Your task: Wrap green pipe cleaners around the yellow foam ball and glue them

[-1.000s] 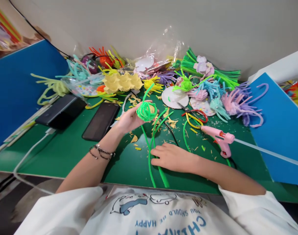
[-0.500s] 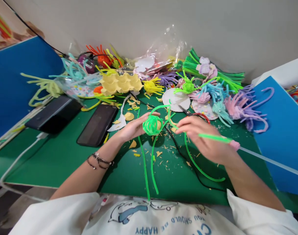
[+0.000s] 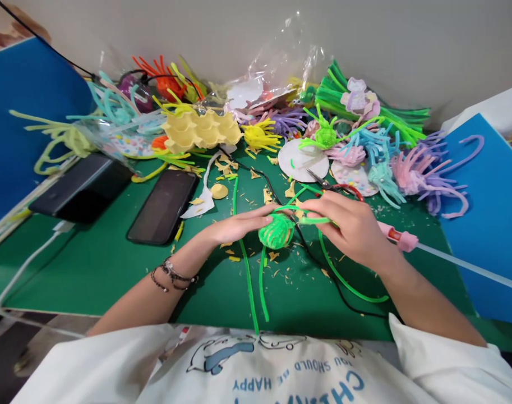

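Note:
A ball wound from bright green pipe cleaner point(image 3: 276, 231), with some pale core showing between the strands, is held over the table by my left hand point(image 3: 241, 224). My left thumb lies along its top, and the other fingers are partly hidden behind it. Just to the right, my right hand point(image 3: 350, 227) pinches a green pipe cleaner strand point(image 3: 314, 220) leading to the ball. Loose green pipe cleaners point(image 3: 248, 275) hang or lie below and beside the ball. Behind my right wrist is a pink holder point(image 3: 407, 241) with a long translucent stick; its front is hidden by my hand.
Scissors with red handles point(image 3: 350, 191) lie by a white disc point(image 3: 304, 161). A phone point(image 3: 163, 206), a black power bank point(image 3: 81, 188) and a yellow egg carton point(image 3: 203, 130) are at left. Several pipe cleaner pieces line the back. Yellow scraps and a black cord point(image 3: 308, 258) cross the middle.
The ball has moved slightly right and down and has turned, showing less core. My right hand has come closer to it, drawing the green strand near the ball's top.

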Available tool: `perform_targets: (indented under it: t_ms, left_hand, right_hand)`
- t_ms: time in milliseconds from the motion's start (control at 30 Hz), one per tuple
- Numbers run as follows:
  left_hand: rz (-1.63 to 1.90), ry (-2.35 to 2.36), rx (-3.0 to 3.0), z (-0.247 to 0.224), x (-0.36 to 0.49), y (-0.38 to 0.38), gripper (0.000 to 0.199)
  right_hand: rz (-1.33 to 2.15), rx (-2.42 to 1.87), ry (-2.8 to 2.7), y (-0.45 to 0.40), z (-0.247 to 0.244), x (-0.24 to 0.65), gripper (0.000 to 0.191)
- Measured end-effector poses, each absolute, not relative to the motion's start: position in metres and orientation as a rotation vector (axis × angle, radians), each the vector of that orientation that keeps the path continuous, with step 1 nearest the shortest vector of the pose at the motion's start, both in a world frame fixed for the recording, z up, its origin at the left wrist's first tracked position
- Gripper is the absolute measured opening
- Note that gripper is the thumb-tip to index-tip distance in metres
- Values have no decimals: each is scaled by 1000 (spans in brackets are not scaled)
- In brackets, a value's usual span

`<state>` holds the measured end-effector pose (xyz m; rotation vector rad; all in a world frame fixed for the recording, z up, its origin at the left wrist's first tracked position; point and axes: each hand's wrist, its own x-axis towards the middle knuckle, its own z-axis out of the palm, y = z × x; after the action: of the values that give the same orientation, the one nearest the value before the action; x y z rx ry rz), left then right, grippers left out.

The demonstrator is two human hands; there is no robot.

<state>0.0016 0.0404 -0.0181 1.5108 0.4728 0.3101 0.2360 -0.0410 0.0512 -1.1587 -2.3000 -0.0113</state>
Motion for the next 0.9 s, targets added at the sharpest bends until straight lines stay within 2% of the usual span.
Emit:
perform_targets:
  t_ms: [167,367,533,700,800,900]
  left_hand:
    - [327,612,1610,-20,0,43,68]
    - [435,463,2073,-21,4,43,53]
    - [400,490,2285,-17,4,41,60]
    - [483,720,2442,-4,12,33,56]
    - [525,729,2454,11,23,30,62]
    - [355,536,2247,26,35,32,57]
  right_hand:
    - [-38,-1151,-2379,-39,48,238,22]
    - [-221,-1301,-2437,-37,42,242,25]
    - [-388,-1305,-2498,-38,41,237,28]
    - [-394,-1212,-2534,-41,44,232,25]
    - [-372,-1213,-2548,-43,45,232,23]
    - [-357,-1277,-2539,-43,44,233,23]
